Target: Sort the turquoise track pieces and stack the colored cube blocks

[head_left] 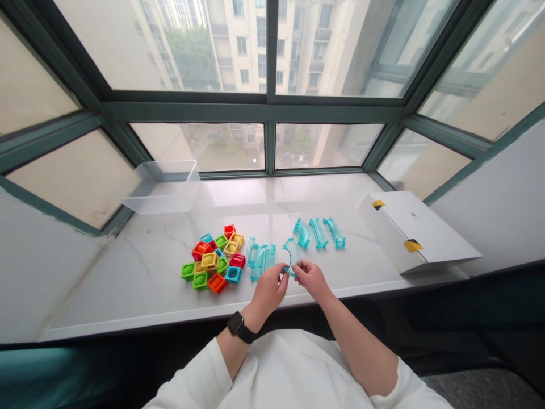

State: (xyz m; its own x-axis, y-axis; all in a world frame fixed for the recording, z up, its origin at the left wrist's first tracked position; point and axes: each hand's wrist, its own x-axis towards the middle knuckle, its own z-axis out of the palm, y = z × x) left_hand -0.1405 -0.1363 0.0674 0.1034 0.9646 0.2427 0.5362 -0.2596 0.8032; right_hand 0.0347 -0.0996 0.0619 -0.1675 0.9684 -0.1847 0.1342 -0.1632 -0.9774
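My left hand (271, 287) and my right hand (311, 278) meet near the front edge of the sill, both closed on the near end of one curved translucent blue track piece (293, 249). Left of it lies a cluster of similar clear blue track pieces (263, 262), close to my left hand. Beyond my right hand, three more pieces stand apart in a row: a curved track (302, 233), a straight track (318, 233) and another track (334, 233). Farther left sits a pile of colourful toy blocks (210, 261) in red, yellow, green and blue with round openings.
A clear plastic bin (167, 187) stands at the back left by the window. On the right lies a white box (419, 230) with yellow and black tabs. The marble-look sill (140, 284) ends at a front edge before my body; window frames (255, 111) enclose the back.
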